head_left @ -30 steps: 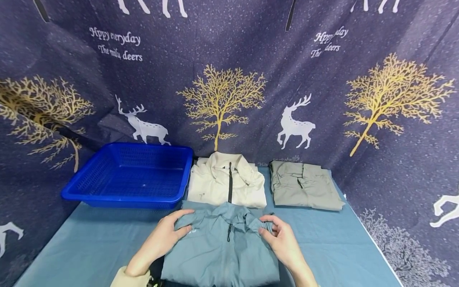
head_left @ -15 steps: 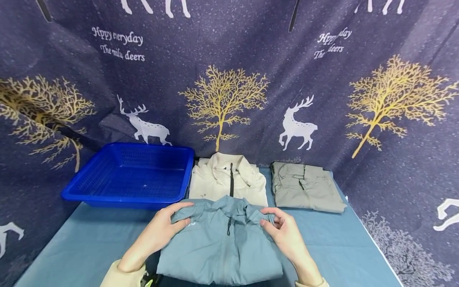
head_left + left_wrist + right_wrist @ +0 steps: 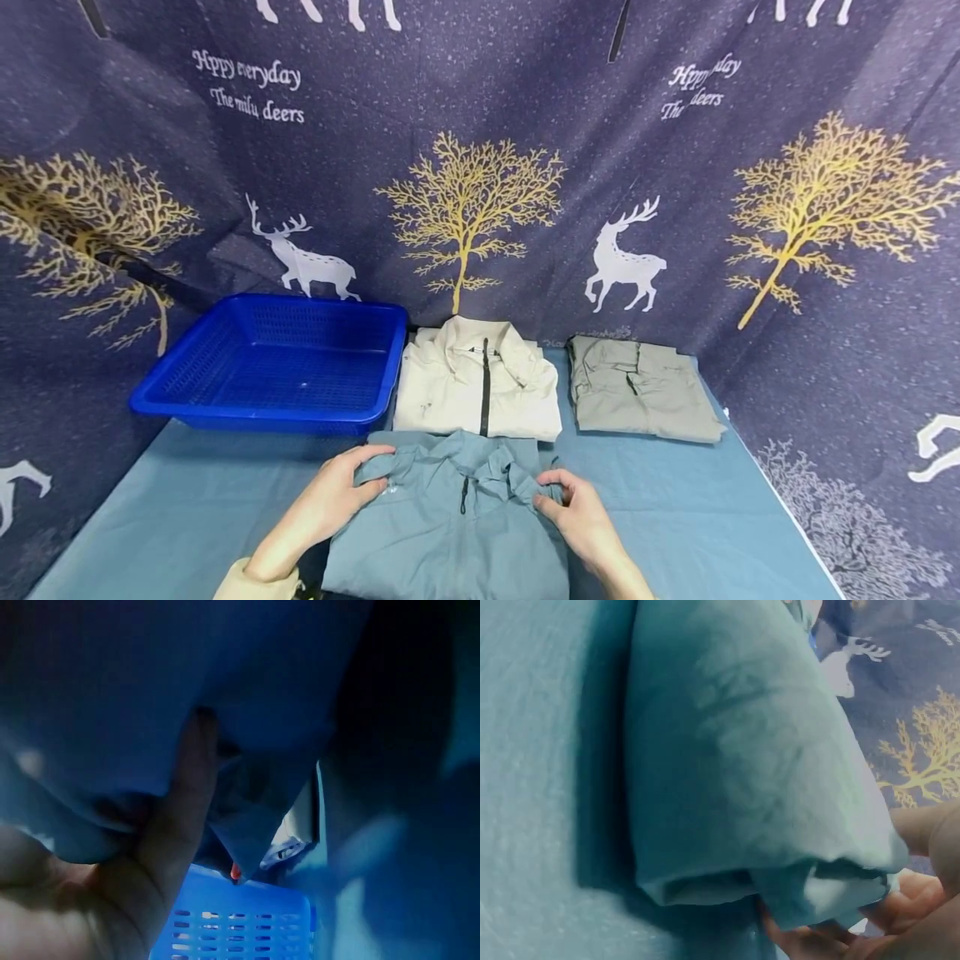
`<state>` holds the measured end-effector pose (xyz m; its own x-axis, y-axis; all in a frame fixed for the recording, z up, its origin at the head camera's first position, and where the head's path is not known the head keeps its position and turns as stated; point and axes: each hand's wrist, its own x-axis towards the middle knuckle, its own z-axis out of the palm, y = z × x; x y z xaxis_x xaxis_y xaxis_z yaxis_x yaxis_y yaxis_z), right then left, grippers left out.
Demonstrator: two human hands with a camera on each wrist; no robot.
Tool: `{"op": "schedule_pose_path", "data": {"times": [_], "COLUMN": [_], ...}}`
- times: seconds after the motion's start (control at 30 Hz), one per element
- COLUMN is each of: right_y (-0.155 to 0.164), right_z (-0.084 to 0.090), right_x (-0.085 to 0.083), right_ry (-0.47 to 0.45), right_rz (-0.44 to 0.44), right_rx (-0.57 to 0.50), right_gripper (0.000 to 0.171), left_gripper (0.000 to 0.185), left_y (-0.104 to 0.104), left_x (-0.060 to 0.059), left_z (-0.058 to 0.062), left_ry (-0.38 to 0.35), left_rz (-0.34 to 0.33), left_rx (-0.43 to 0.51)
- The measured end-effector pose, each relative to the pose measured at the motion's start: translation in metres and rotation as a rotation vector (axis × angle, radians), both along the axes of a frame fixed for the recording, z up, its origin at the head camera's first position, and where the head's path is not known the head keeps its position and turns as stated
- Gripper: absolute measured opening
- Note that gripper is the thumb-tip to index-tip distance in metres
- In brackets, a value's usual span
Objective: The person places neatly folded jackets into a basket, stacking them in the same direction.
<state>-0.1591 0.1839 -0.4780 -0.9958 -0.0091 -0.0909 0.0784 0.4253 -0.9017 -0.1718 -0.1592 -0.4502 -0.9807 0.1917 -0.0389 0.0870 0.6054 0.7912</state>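
A folded teal jacket [image 3: 450, 533] with a dark zip lies at the near edge of the table. My left hand [image 3: 341, 492] grips its left shoulder, thumb on top and fingers tucked under the fabric. My right hand [image 3: 573, 517] pinches the right shoulder by the collar. In the left wrist view a finger [image 3: 176, 817] presses against the blue cloth. The right wrist view is filled by the jacket's folded edge [image 3: 735, 787], with fingertips [image 3: 907, 900] curled under it.
A blue plastic basket [image 3: 273, 367] stands at the back left. A folded cream jacket [image 3: 476, 387] lies behind the teal one, and a folded grey-green jacket [image 3: 637, 387] sits to its right. A teal cloth [image 3: 172, 517] covers the table; a navy deer-print curtain [image 3: 480, 167] encloses it.
Both hands and the teal jacket have shifted slightly left and toward me. The collar now sits a little below the cream jacket's hem, and the grips are unchanged.
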Motion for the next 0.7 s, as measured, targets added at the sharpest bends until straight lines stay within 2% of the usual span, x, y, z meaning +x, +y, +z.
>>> {"op": "schedule_pose_path", "data": {"times": [0.2,0.37,0.57,0.7], "right_y": [-0.006,-0.009,-0.013,-0.015], "right_z": [-0.008,-0.009,0.012,0.031], "right_x": [-0.001,-0.002,0.000,0.002], "right_ry": [-0.008,-0.039,-0.027,0.040], "right_rz": [0.023,-0.032,-0.090,-0.105], "right_rx": [-0.072,-0.108,-0.159,-0.208], "right_gripper": [0.026,0.024,0.023,0.022], "left_gripper": [0.042,0.042,0.041,0.041], "left_y": [0.000,-0.002,-0.005,-0.009], "left_x": [-0.001,0.000,0.003,0.006], "left_z": [-0.003,-0.002,0.008,0.018], "left_ry": [0.003,-0.011,0.005,0.034], "left_rz": [-0.003,0.000,0.005,0.011], "left_rx": [-0.008,-0.001,0.031,0.052]}}
